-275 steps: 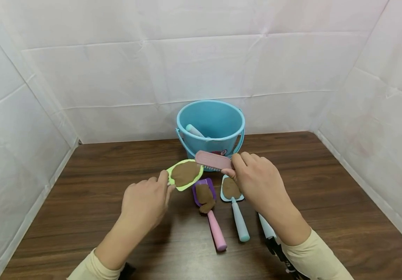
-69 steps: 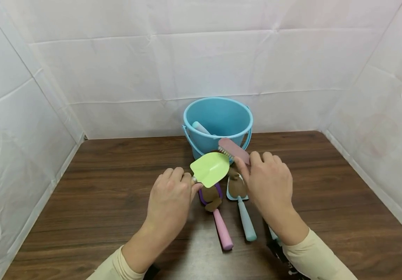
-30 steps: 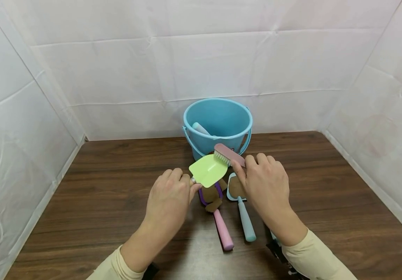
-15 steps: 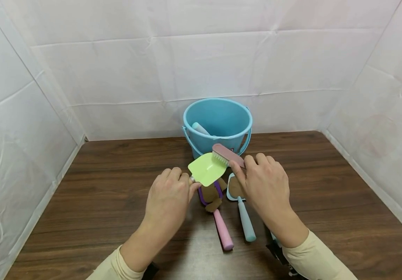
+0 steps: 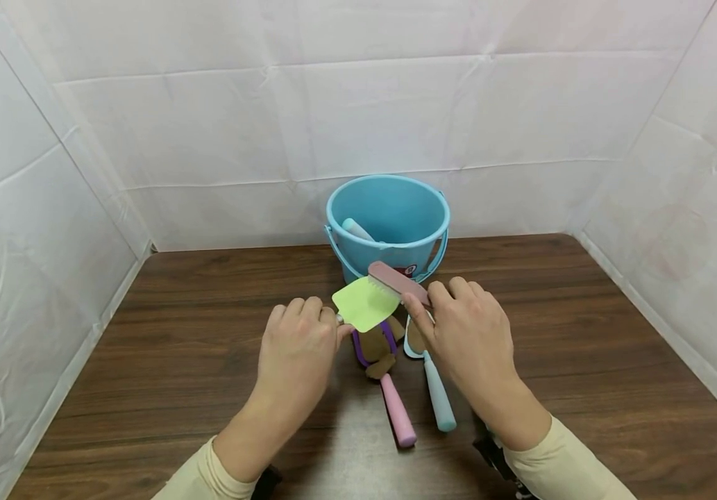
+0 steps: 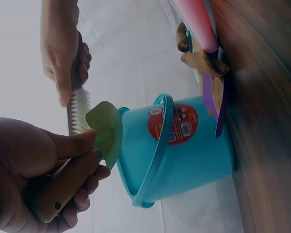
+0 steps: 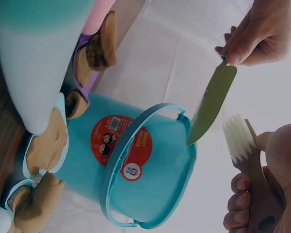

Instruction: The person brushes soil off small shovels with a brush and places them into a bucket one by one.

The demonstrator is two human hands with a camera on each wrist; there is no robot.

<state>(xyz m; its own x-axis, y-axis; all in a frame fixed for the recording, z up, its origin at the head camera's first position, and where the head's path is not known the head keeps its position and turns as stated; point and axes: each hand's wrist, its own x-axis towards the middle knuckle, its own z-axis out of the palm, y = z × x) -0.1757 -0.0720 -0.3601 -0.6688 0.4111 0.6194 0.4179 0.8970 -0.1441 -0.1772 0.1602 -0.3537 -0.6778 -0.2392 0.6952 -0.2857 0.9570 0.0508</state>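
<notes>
My left hand [image 5: 296, 351] grips the wooden handle [image 6: 70, 184] of a small toy shovel whose lime-green blade [image 5: 364, 305] is held up in front of the bucket. No brown lump shows on that blade. In my right hand [image 5: 472, 337] is a pink brush [image 5: 398, 281], its pale bristles [image 7: 240, 138] pointing at the blade. In the head view the bristles overlap the blade's right side. Below lie a purple shovel with a pink handle [image 5: 398, 411] and a light blue shovel [image 5: 438, 394], both bearing brown, clay-like material [image 5: 372, 346].
Behind the blade stands a blue bucket [image 5: 353, 258], with a pale handle [image 5: 358, 229] inside it. Another shovel holding a brown lump [image 7: 41, 206] lies to the right, hidden by my forearm in the head view. White sheeting [image 5: 208, 139] encloses the dark wooden table [image 5: 177, 347].
The brown slab on the green blade 9.2 s ago is gone from it. A brown piece now lies beside the purple shovel. Over the last second the brush has shifted left across the blade.
</notes>
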